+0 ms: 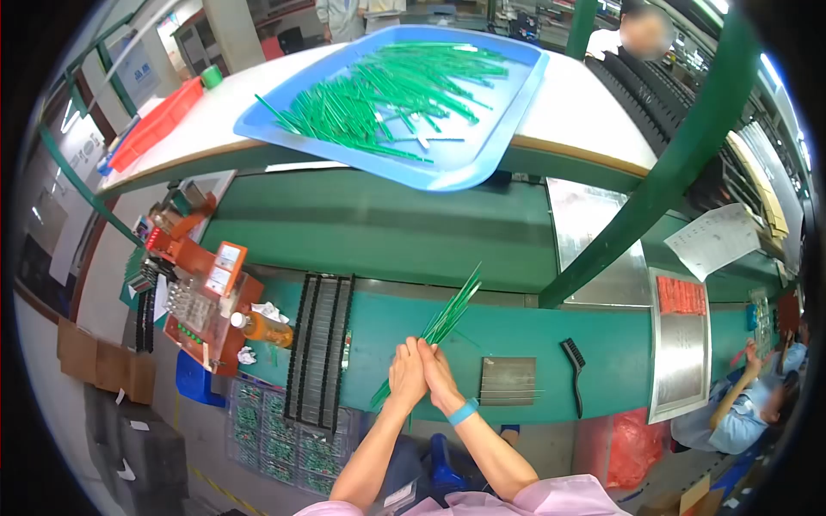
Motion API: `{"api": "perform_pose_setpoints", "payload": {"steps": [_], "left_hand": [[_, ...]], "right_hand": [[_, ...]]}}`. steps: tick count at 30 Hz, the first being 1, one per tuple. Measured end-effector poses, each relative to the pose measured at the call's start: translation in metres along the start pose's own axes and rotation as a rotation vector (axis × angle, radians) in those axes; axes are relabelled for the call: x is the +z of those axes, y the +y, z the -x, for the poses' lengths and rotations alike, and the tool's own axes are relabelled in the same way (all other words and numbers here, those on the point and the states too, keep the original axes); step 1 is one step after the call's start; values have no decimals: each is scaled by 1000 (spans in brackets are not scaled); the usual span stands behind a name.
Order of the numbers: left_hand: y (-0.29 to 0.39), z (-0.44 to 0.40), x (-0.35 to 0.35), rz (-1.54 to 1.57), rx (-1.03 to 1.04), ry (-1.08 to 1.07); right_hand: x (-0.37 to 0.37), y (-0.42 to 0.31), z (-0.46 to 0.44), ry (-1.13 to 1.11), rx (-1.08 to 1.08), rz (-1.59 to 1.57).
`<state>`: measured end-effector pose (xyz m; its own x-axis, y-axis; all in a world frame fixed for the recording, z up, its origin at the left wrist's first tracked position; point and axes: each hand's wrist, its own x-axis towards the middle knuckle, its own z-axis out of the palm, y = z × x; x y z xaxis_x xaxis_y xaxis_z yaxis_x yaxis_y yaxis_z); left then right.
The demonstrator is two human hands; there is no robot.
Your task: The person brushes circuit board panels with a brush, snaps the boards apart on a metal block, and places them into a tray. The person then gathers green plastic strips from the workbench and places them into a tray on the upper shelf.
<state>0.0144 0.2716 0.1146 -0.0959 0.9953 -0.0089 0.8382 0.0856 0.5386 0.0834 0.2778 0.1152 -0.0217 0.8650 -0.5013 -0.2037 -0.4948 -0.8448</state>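
Both of my hands are together over the green bench mat (391, 318), closed around a bundle of thin green strips (456, 311). My left hand (406, 375) wraps the bundle from the left, and my right hand (438, 377) presses against it from the right. The strips fan out above my fingers, and some ends stick out below left; the middle is hidden in my grip. To the right of my hands lies a small grey metal plate (508, 378) with thin lines across it. Farther right is a black brush (574, 370).
A blue tray (508, 155) heaped with green strips (387, 90) rests on the upper shelf. A black slotted rack (320, 344) and an orange bottle (262, 328) stand left. On the right are a metal tray (680, 370), a green post (662, 181) and a co-worker (731, 413).
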Motion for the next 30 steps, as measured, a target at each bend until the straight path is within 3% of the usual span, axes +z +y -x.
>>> {"api": "perform_pose_setpoints", "payload": {"steps": [3,6,10,18,20,21,23,26,28,30], "left_hand": [[9,11,-36,-133,-7,45],[22,18,-82,-276,51,151],[31,21,-139,-701,166,378],[39,75,-260,-1044,30,602],[56,95,-290,-981,-229,578],[52,100,-302,-987,-243,584],[43,108,-325,-1156,-70,793],[80,114,-361,-1053,-116,747],[94,99,-379,-1204,139,793],[111,72,-396,-1042,116,736]], "right_hand": [[17,-24,30,-114,108,-299],[37,-50,52,-195,187,-368],[66,-81,69,-412,239,-534],[134,-156,171,-756,246,-558],[155,-159,186,-860,209,-486],[162,-164,194,-874,215,-482],[173,-181,214,-1046,215,-458],[181,-212,234,-1041,160,-475],[174,-242,239,-1024,124,-524],[182,-263,223,-961,-81,-595]]}}
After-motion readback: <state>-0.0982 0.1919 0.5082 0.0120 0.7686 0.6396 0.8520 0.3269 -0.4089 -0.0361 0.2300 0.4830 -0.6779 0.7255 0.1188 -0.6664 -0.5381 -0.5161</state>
